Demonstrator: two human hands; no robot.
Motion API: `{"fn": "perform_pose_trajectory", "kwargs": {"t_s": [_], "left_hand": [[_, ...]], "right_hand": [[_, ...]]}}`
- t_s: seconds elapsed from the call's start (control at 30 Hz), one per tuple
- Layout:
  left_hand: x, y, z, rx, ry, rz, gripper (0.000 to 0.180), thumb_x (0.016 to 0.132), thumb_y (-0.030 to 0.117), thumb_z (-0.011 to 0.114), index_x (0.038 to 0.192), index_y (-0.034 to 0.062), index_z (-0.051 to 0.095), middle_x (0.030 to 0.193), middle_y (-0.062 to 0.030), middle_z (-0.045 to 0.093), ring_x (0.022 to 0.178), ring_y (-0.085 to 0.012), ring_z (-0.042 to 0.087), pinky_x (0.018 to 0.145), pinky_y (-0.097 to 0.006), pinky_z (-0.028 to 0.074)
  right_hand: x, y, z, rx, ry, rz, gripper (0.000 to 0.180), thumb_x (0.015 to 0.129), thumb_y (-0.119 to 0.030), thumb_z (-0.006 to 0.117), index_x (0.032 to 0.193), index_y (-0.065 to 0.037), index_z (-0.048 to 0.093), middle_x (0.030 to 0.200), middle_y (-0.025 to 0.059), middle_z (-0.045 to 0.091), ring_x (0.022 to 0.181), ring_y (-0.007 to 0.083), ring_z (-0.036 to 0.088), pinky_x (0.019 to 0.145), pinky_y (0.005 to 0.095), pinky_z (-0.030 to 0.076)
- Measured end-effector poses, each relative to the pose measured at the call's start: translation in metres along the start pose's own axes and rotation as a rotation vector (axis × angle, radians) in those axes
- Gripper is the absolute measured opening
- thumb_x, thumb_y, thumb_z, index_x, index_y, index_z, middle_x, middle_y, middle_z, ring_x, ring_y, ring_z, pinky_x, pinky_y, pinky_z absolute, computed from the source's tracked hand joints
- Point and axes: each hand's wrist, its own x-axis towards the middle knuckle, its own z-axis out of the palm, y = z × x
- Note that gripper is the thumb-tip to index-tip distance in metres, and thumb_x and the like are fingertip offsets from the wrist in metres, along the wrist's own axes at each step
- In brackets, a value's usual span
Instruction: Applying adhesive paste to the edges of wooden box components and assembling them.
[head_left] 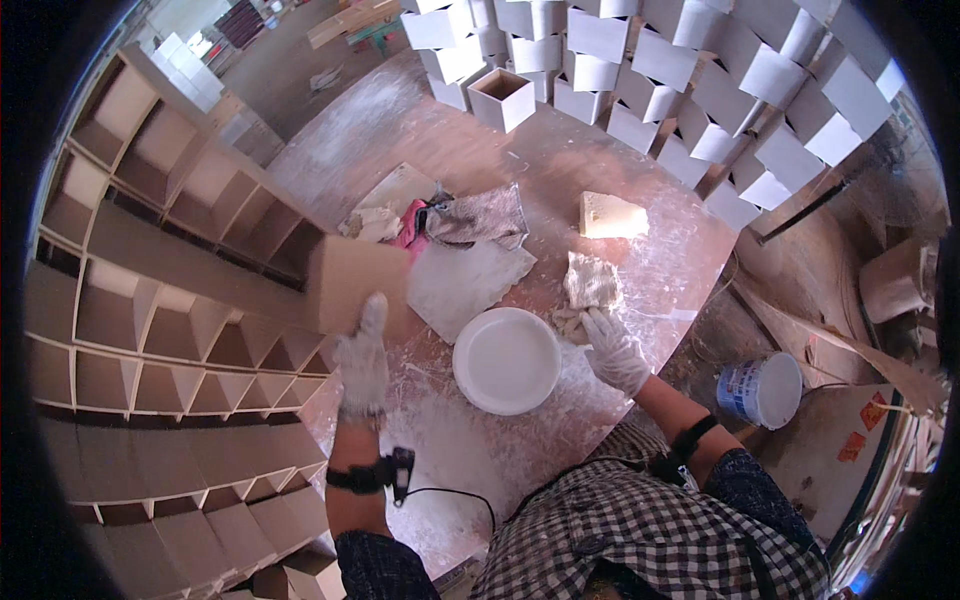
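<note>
My left hand (362,365), in a white knit glove, grips the near side of a plain brown box (350,285), thumb laid against it; the other fingers are mostly hidden. To the right, my gloved right hand (614,355) closes over the lower end of a crumpled cream cloth (592,280) lying on the table. Between the hands sits a round white tub (507,360) with a pale, smooth surface inside its rim. Behind it lie a flat greyish sheet (465,280) and a dirty grey rag (480,215) with a pink cloth (412,225) beside it.
A cream sponge-like block (612,216) rests on the stained reddish table (545,160). Stacked white boxes (660,60) fill the far right, one open box (503,98) in front. Brown shelving-like compartments (190,220) stand along the left. A white-and-blue bucket (762,390) is at right.
</note>
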Motion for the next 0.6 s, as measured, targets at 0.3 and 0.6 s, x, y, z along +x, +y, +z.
{"fn": "perform_pose_trajectory", "kwargs": {"t_s": [0.3, 0.6], "left_hand": [[-0.199, -0.010, -0.051, -0.578, -0.059, -0.398, 0.062, 0.077, 0.024, 0.074, 0.128, 0.0040, 0.045, 0.121, -0.0056, 0.053, 0.109, -0.0175, 0.049, 0.094, -0.035, 0.041], [-0.283, -0.062, -0.037, -1.000, 0.081, -0.569, 0.063, 0.076, 0.016, 0.073, 0.127, -0.0029, 0.042, 0.124, -0.0133, 0.051, 0.115, -0.0293, 0.050, 0.099, -0.044, 0.043]], "right_hand": [[0.054, 0.008, -0.016, 0.218, -0.107, -0.263, 0.029, 0.083, -0.008, 0.055, 0.112, -0.005, 0.057, 0.093, 0.0088, 0.063, 0.085, 0.0259, 0.061, 0.079, 0.0340, 0.048], [0.026, -0.028, -0.051, 1.440, -0.373, 0.486, 0.032, 0.085, -0.026, 0.062, 0.111, -0.007, 0.061, 0.092, 0.0025, 0.064, 0.075, 0.0128, 0.061, 0.060, 0.0252, 0.048]]}}
